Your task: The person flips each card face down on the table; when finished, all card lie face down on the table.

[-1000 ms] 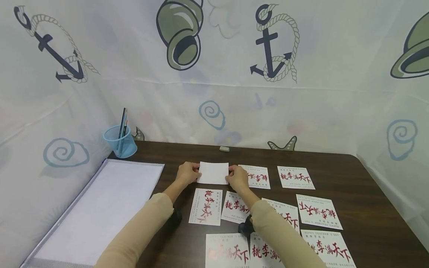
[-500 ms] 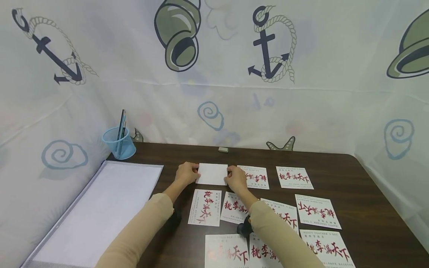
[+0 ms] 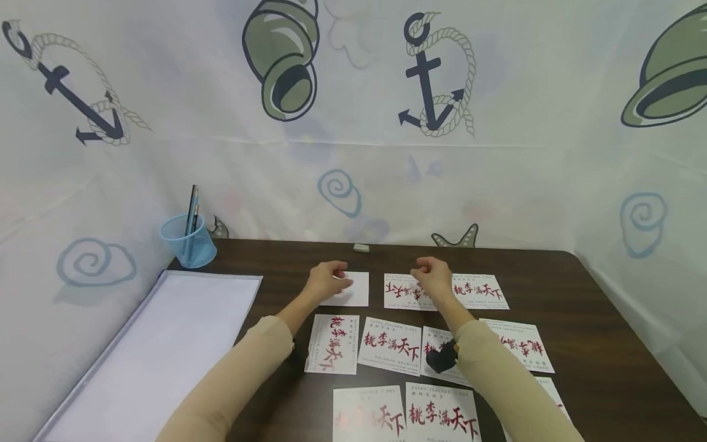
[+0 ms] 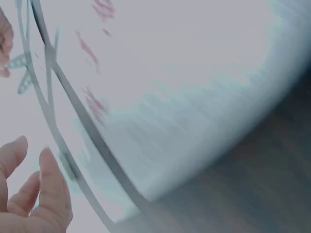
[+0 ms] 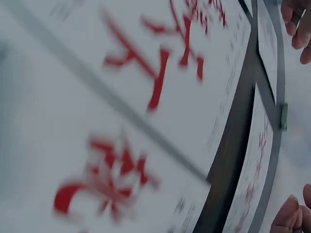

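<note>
A blank white card (image 3: 358,291) lies in the back row on the dark table, partly covered in the head view by my left hand (image 3: 326,283). Its fingers are loosely bent and hold nothing; the thumb stands apart from them, also in the left wrist view. My right hand (image 3: 434,281) hovers over the back row, its fingers relaxed and holding nothing. Beneath it is a card with upside-down red characters (image 3: 402,294), beside another red-lettered card (image 3: 482,291). Nearer me lie a sideways card (image 3: 332,345) and an upright card (image 3: 390,345).
Two more cards lie at the front, one of them a glossy card (image 3: 367,414). My right forearm hides parts of others. A large white board (image 3: 160,344) is at left, with a blue pen cup (image 3: 190,245) behind it. A small block (image 3: 361,248) sits at the back edge.
Both hands have let go of the blank card's sides and lifted. The right hand has moved right, over the neighbouring card; the left has shifted slightly right. The blank card stays put.
</note>
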A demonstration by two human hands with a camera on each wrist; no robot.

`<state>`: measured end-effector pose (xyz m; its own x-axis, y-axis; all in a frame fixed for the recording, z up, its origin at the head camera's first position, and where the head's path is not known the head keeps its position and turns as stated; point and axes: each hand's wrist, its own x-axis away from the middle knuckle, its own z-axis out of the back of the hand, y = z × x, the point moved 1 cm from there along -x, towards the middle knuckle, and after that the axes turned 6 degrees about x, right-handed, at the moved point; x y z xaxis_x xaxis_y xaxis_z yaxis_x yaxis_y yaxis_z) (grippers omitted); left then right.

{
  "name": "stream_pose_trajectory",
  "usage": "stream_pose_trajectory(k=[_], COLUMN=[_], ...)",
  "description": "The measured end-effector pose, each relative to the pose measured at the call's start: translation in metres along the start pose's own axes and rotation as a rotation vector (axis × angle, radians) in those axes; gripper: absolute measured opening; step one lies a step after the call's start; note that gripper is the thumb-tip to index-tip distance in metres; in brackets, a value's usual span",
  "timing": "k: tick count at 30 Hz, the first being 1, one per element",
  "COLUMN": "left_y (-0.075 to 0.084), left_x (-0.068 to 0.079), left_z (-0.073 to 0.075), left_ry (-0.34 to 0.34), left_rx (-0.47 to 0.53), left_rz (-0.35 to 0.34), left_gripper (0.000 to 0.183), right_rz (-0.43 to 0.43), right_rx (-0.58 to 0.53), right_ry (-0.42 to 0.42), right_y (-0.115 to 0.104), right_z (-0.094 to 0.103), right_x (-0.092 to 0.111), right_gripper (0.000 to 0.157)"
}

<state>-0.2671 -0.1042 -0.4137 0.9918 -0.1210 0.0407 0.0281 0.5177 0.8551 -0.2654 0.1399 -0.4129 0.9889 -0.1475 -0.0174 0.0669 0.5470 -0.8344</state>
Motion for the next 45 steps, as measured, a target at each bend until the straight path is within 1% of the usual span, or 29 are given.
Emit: stream_pose_trajectory(k=[2,6,8,11,15,20,23,25,27,30,33,39,45], left_y=[0.009,0.023,0.027,0.028,0.027,0.024,0.023,0.022,0.022,0.024,0.027,0.033,0.036], left_x=[-0.003,-0.008,-0.011,-0.016,-0.022,-0.028,-0.030,-0.030,-0.030,-0.030,-0.031,-0.036,-0.040], left_z=[-0.010,-0.029,-0.036,-0.045,-0.053,-0.062,-0.066,-0.068,-0.070,-0.073,-0.073,-0.075,-0.079], left_ry=[-0.059,-0.139,-0.163,-0.172,-0.165,-0.167,-0.159,-0.150,-0.143,-0.141,-0.133,-0.139,-0.150], left_rx=[0.064,0.126,0.144,0.151,0.117,0.030,-0.055,-0.122,-0.160,-0.182,-0.193,-0.212,-0.222], left_rz=[0.022,0.042,0.055,0.072,0.087,0.101,0.084,0.060,0.039,0.027,0.019,0.001,-0.003], left_gripper=[0.049,0.053,0.056,0.057,0.060,0.064,0.065,0.064,0.062,0.060,0.058,0.048,0.048], right_rz=[-0.028,-0.068,-0.076,-0.080,-0.089,-0.106,-0.098,-0.084,-0.072,-0.051,-0.043,-0.037,-0.051], right_rx=[-0.003,0.010,0.026,0.043,0.083,0.136,0.169,0.196,0.224,0.270,0.293,0.300,0.284], right_ry=[-0.019,-0.056,-0.086,-0.139,-0.197,-0.206,-0.195,-0.183,-0.174,-0.161,-0.155,-0.160,-0.167], right_y=[0.008,0.021,0.025,0.028,0.030,0.034,0.035,0.037,0.038,0.040,0.040,0.037,0.041], right_z=[0.010,0.021,0.024,0.024,0.022,0.018,0.016,0.015,0.014,0.014,0.016,0.022,0.026], right_x=[-0.003,-0.006,-0.007,-0.006,-0.007,-0.009,-0.009,-0.010,-0.010,-0.013,-0.016,-0.020,-0.025], right_gripper=[0.036,0.038,0.039,0.043,0.047,0.050,0.049,0.047,0.045,0.041,0.039,0.038,0.038])
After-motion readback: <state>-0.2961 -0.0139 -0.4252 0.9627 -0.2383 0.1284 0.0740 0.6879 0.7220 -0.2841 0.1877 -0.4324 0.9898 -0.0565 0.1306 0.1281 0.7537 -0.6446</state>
